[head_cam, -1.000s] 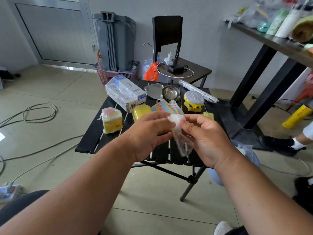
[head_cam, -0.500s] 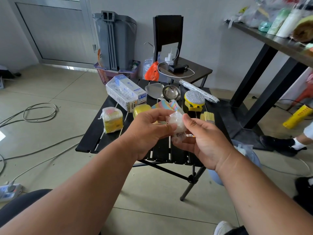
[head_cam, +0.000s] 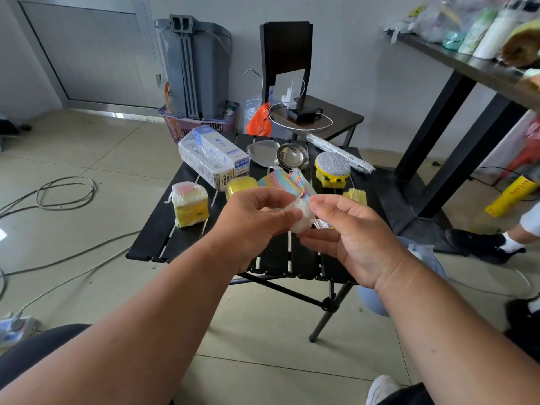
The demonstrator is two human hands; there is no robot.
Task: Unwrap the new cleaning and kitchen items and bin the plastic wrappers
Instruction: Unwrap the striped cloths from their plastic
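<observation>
Above the black slatted table (head_cam: 163,241), my left hand (head_cam: 251,223) and my right hand (head_cam: 347,229) both pinch a crumpled ball of clear plastic wrapper (head_cam: 301,214) between their fingertips. On the table lie a wrapped yellow sponge pack (head_cam: 190,204), a wrapped white box (head_cam: 213,159), a bare yellow sponge (head_cam: 241,185), striped cloths (head_cam: 280,179), a glitter scrub pad (head_cam: 332,169), a metal ladle (head_cam: 292,156), a metal spatula head (head_cam: 261,152), a long wrapped item (head_cam: 339,153) and yellow sticks (head_cam: 356,195).
A blue bin with a plastic liner (head_cam: 420,255) stands on the floor right of the table, partly behind my right arm. A grey bin (head_cam: 195,62) and a chair (head_cam: 309,112) stand behind. Cables (head_cam: 64,191) cross the floor at left. Another person's feet (head_cam: 482,244) are at right.
The wrapper's hanging tail has been gathered up into a small ball between my fingertips. Both hands have stayed above the table's front half.
</observation>
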